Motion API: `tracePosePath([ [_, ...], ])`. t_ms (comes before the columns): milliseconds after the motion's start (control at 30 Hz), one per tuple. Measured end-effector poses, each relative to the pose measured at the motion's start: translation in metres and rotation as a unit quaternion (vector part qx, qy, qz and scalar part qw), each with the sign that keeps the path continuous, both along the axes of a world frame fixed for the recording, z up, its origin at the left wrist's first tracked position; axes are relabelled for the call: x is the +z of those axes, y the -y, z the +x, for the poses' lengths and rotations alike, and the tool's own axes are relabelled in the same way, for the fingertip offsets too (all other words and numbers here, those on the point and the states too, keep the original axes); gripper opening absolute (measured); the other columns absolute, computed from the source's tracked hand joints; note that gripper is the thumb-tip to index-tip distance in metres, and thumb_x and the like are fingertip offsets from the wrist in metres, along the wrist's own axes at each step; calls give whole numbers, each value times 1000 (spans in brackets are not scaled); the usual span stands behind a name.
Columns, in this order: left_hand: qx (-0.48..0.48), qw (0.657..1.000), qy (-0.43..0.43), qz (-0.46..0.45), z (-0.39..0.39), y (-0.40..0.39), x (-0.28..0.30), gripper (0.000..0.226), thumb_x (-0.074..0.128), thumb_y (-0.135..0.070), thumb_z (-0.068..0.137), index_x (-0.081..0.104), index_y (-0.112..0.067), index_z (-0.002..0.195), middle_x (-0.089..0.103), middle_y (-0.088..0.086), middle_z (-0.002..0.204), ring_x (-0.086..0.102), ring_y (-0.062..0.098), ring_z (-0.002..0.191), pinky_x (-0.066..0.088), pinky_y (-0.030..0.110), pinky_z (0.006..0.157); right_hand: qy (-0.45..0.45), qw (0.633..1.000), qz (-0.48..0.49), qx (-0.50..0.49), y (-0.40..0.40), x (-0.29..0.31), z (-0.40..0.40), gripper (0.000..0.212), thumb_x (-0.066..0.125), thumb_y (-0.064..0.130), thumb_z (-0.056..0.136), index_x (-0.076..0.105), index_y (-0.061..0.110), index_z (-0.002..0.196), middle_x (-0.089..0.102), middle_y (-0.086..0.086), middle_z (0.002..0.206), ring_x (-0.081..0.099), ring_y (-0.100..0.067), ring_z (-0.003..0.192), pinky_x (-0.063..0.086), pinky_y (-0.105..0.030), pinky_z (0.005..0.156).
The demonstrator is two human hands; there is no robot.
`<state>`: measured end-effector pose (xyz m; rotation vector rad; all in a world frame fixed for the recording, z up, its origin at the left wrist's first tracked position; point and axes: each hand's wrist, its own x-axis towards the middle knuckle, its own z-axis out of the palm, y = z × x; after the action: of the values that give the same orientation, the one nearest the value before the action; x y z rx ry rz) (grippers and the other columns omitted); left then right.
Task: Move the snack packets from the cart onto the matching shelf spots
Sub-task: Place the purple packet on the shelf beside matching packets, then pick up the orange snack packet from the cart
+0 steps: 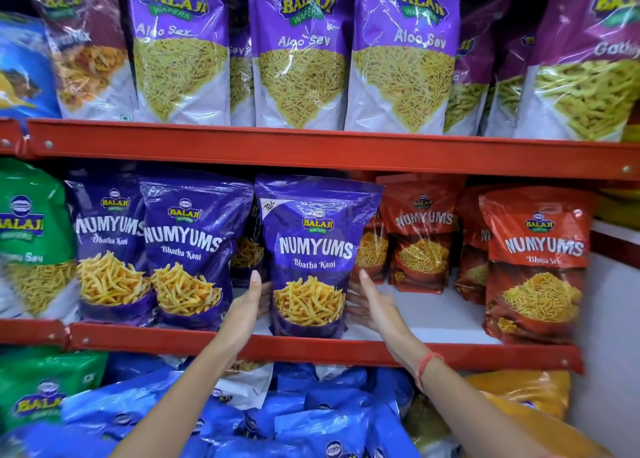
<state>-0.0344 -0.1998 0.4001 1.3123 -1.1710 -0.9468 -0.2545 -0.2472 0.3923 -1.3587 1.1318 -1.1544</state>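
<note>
A purple Numyums Bhatha Kani packet (313, 249) stands upright on the middle red shelf (311, 352), between two matching purple packets (188, 249) on its left and red Numyums packets (420, 232) on its right. My left hand (247, 305) presses flat against the packet's lower left side. Against its lower right side rests my right hand (370, 301), fingers extended. Both hands grip the packet between them. The cart is not in view.
The top shelf (311, 149) carries tall purple Aloo Sev bags (301, 48). A green bag (31, 235) stands at the middle shelf's left end. Bare white shelf floor (446, 315) shows between the red packets. Blue packets (311, 409) are piled below, with orange ones at right.
</note>
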Motion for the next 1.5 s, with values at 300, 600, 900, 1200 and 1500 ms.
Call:
tracePosePath([
  [300,132,975,96,-148,-18,-35,-18,41,32,-44,96,60,-22,116,65,0,120,56,12,111,42,38,102,-59,982,-173,-44,-57,-19,-8,35,48,52,93,65,30,115,69,6,120,61,-8,115,47,-41,106],
  [600,-35,986,102,-131,-69,-109,-106,26,45,-32,94,67,-19,96,73,-3,97,68,11,97,53,38,90,-144,972,-183,-37,-146,-88,-70,17,58,24,94,72,14,92,76,3,91,69,-7,84,52,-20,74],
  [900,-149,975,125,107,-97,-151,-247,18,72,-27,77,68,-22,93,74,-9,93,68,6,91,55,35,92,-361,932,10,0,-190,-230,-177,68,86,36,66,55,20,124,55,14,116,55,4,106,38,-5,95],
  [1200,-191,900,232,315,-136,-152,-363,68,80,-25,69,51,-9,128,62,7,127,59,24,117,46,40,102,-428,882,194,-17,-204,-330,-201,31,67,8,86,63,6,117,67,-5,97,63,-22,88,29,-16,61],
  [1500,-85,877,306,360,-183,-132,-387,13,59,-2,85,60,5,95,59,11,98,58,34,92,54,25,76,-400,877,256,-77,-182,-373,-197,24,74,5,78,74,8,102,77,-14,92,60,-17,75,48,-23,69],
])
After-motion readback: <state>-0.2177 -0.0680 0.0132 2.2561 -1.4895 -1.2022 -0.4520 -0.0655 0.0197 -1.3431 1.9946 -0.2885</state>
